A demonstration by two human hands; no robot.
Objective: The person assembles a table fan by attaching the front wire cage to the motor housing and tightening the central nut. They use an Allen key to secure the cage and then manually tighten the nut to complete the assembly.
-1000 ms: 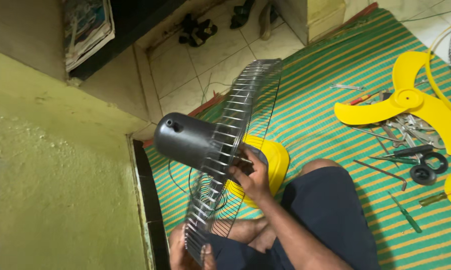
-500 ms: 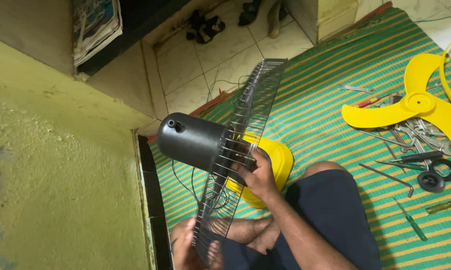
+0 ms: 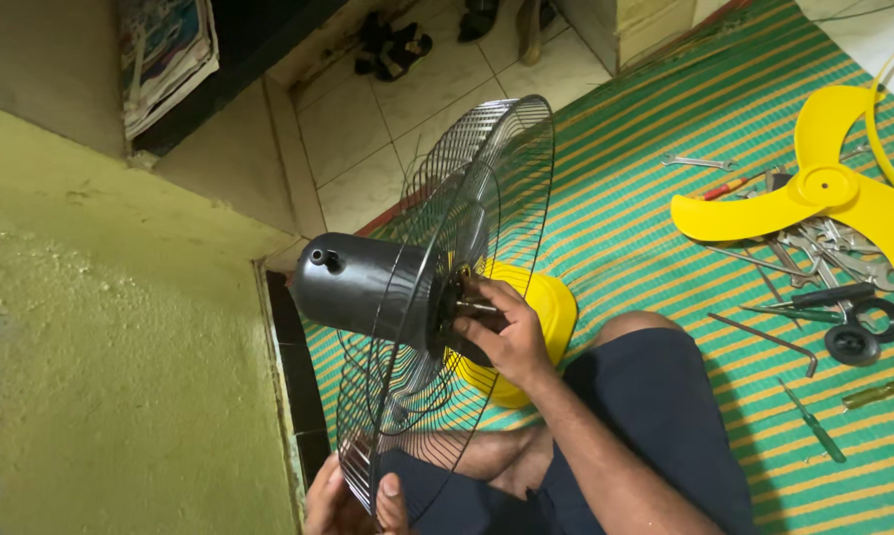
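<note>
A black fan motor housing [image 3: 353, 282] points left, with a round black wire guard [image 3: 437, 297] fitted around its front. My right hand [image 3: 496, 332] grips the hub at the centre of the guard, fingers around the shaft. Down at the frame's lower edge my left hand [image 3: 353, 500] pinches the guard's bottom rim. Behind the guard stands the fan's yellow base [image 3: 541, 317].
On the green striped mat [image 3: 625, 198] lie a yellow fan blade [image 3: 828, 193], several wrenches and screwdrivers [image 3: 808, 263], a black round nut [image 3: 848, 342] and a green screwdriver [image 3: 813, 426]. A yellow-green wall [image 3: 120, 376] is at left; sandals [image 3: 392, 45] lie on the tiled floor.
The guard has turned from nearly edge-on to more face-on toward me. My right hand stays at the hub; my left hand has shifted along the bottom rim.
</note>
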